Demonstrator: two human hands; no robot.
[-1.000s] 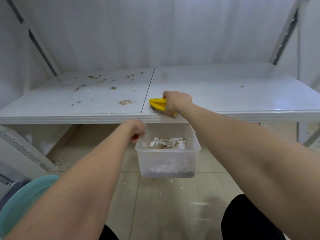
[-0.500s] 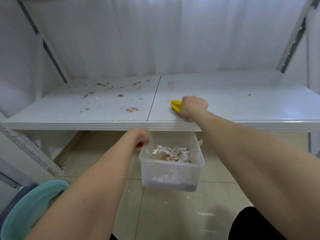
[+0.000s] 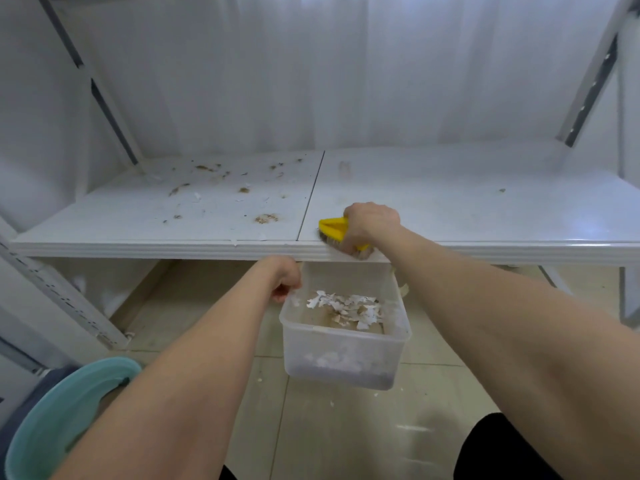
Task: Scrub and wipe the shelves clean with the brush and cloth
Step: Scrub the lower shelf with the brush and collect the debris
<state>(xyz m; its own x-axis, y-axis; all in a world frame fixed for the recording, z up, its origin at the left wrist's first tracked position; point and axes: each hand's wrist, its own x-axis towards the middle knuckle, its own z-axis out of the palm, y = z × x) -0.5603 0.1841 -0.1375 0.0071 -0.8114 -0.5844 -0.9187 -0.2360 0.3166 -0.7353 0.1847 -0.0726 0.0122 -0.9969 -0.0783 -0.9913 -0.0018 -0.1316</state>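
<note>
White shelf (image 3: 450, 209) was backed by white sheeting (image 3: 346, 81), with brown debris (image 3: 266, 218) scattered on its left panel. Yellow brush (image 3: 334, 228) was held at the front edge, right grip (image 3: 372, 225) curled round it. Clear tub (image 3: 343, 355) of flakes (image 3: 346, 308) was held just under that edge, rim pinched by left grip (image 3: 282, 277). Teal basin (image 3: 69, 403) was seen lower left.

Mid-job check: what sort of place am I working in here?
Likely a storeroom or utility space, not certain: a white shelf on slotted uprights, a tiled floor flecked with debris, and a white drape hanging behind it.
</note>
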